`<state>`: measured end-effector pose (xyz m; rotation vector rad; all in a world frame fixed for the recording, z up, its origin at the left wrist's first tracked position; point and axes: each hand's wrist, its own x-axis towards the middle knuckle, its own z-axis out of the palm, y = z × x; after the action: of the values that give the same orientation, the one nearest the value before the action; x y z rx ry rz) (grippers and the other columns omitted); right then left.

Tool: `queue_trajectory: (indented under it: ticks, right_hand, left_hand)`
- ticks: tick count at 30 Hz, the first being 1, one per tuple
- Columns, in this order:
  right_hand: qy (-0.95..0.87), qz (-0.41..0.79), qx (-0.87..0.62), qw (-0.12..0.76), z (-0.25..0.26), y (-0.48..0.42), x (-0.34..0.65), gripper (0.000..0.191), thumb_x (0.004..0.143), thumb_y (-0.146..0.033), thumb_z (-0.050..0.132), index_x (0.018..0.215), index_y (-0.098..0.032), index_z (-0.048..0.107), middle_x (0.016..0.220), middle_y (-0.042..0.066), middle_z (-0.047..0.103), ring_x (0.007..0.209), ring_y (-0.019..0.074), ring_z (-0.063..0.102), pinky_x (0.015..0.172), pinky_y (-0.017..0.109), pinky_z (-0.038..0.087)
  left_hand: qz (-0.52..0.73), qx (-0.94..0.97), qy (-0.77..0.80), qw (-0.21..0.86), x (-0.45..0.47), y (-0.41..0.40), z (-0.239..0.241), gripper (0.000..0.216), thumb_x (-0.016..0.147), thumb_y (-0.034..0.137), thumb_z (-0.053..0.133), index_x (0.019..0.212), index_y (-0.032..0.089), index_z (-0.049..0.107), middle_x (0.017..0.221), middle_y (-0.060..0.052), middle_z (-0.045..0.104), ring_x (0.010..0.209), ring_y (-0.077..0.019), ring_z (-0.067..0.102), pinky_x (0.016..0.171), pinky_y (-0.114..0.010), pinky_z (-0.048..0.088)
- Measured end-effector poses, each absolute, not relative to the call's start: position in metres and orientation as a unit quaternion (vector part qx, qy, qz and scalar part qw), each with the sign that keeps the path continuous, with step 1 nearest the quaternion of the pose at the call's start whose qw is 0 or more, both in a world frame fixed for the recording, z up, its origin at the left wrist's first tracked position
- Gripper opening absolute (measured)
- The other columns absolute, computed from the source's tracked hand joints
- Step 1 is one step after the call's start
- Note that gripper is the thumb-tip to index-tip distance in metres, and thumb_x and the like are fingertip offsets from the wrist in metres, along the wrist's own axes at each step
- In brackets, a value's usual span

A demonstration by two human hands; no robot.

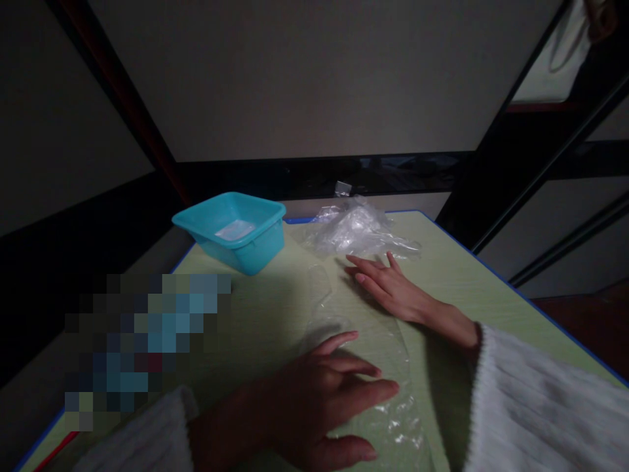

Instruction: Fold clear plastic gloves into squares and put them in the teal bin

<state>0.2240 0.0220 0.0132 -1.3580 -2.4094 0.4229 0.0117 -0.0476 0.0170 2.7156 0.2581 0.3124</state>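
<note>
A thin, clear plastic bag (407, 410) lies spread flat on the pale green table, wrinkled at its near end. Over it is my left hand (339, 400), palm down with the fingers spread; whether it presses on the plastic is hard to tell. Farther forward, my right hand (390, 285) reaches in from the right, fingers stretched out above the bag's far part and holding nothing. Just beyond its fingertips sits a crumpled heap of clear plastic bags (356, 229).
A turquoise plastic basket (260, 252) with a whitish piece inside stands at the table's far left corner. The table (260, 314) has a blue edge. A blurred-out patch (162, 334) covers something on the left. Dark-trimmed panels (319, 85) rise behind.
</note>
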Motion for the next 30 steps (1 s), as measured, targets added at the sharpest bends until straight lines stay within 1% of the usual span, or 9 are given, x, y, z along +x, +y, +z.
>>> queue_trajectory:
  ticks: [3,8,9,11,13,15,17,21,30]
  right_hand:
    - [-0.852,0.148,-0.475,0.164,0.012,0.023,0.223,0.047,0.095,-0.037,0.023,0.138,-0.019,0.026,0.125,0.008,0.056,0.127,0.0271,0.034,0.100,0.067,-0.002]
    - [-0.864,0.127,-0.461,0.157,0.009,0.025,0.225,0.048,0.094,-0.039,0.023,0.137,-0.019,0.028,0.139,0.010,0.038,0.130,0.0300,0.030,0.100,0.068,0.001]
    - [-0.863,0.122,-0.461,0.165,0.009,0.025,0.227,0.048,0.094,-0.039,0.023,0.137,-0.020,0.029,0.139,0.010,0.039,0.129,0.0296,0.030,0.101,0.067,0.002]
    - [-0.854,0.117,-0.468,0.192,0.009,0.025,0.229,0.047,0.094,-0.037,0.023,0.137,-0.020,0.028,0.132,0.009,0.048,0.128,0.0272,0.034,0.102,0.065,0.003]
    - [-0.843,0.120,-0.478,0.216,0.010,0.025,0.230,0.046,0.094,-0.035,0.023,0.137,-0.019,0.026,0.124,0.008,0.056,0.125,0.0251,0.038,0.104,0.063,0.002]
    - [-0.840,0.128,-0.479,0.222,0.010,0.025,0.230,0.045,0.094,-0.034,0.024,0.136,-0.018,0.026,0.119,0.008,0.060,0.124,0.0245,0.041,0.104,0.062,0.001]
    - [-0.844,0.137,-0.473,0.214,0.010,0.024,0.228,0.044,0.094,-0.034,0.024,0.135,-0.017,0.028,0.118,0.008,0.061,0.122,0.0251,0.042,0.103,0.063,0.000]
    - [-0.851,0.142,-0.462,0.203,0.009,0.023,0.226,0.044,0.094,-0.034,0.025,0.135,-0.017,0.028,0.119,0.009,0.060,0.122,0.0259,0.042,0.103,0.064,-0.001]
    - [-0.861,0.146,-0.453,0.178,0.009,0.024,0.225,0.047,0.093,-0.035,0.026,0.137,-0.019,0.023,0.128,0.010,0.052,0.128,0.0274,0.034,0.100,0.067,-0.004]
  left_hand:
    - [0.108,0.969,0.094,0.200,0.013,-0.048,0.019,0.049,0.088,0.037,0.042,0.129,0.012,0.036,0.117,-0.012,0.060,0.119,-0.0187,0.047,0.111,-0.039,0.005]
    - [0.129,0.967,0.094,0.197,0.012,-0.048,0.018,0.048,0.089,0.039,0.041,0.130,0.015,0.033,0.120,-0.010,0.058,0.119,-0.0180,0.046,0.111,-0.039,0.005]
    - [0.145,0.966,0.105,0.189,0.012,-0.046,0.017,0.049,0.089,0.039,0.040,0.131,0.016,0.032,0.122,-0.010,0.057,0.119,-0.0182,0.045,0.111,-0.040,0.005]
    - [0.189,0.956,0.155,0.160,0.009,-0.038,0.013,0.048,0.089,0.036,0.038,0.131,0.016,0.029,0.126,-0.011,0.052,0.122,-0.0191,0.042,0.111,-0.041,0.005]
    - [0.223,0.935,0.245,0.127,0.004,-0.026,0.009,0.046,0.090,0.031,0.033,0.132,0.014,0.025,0.130,-0.013,0.048,0.124,-0.0196,0.039,0.110,-0.044,0.006]
    - [0.220,0.907,0.341,0.110,-0.001,-0.012,0.005,0.042,0.091,0.025,0.028,0.132,0.014,0.024,0.136,-0.014,0.042,0.128,-0.0192,0.033,0.110,-0.047,0.004]
    - [0.207,0.883,0.406,0.111,-0.006,0.000,0.002,0.043,0.091,0.024,0.025,0.132,0.013,0.021,0.138,-0.014,0.038,0.132,-0.0199,0.028,0.109,-0.051,0.002]
    - [0.167,0.865,0.460,0.112,-0.012,0.013,-0.002,0.047,0.089,0.025,0.026,0.134,0.013,0.015,0.135,-0.015,0.043,0.131,-0.0222,0.030,0.106,-0.058,0.000]
    - [0.162,0.858,0.481,0.073,-0.010,0.013,0.000,0.046,0.090,0.025,0.027,0.133,0.011,0.019,0.130,-0.016,0.048,0.127,-0.0231,0.037,0.104,-0.061,0.003]
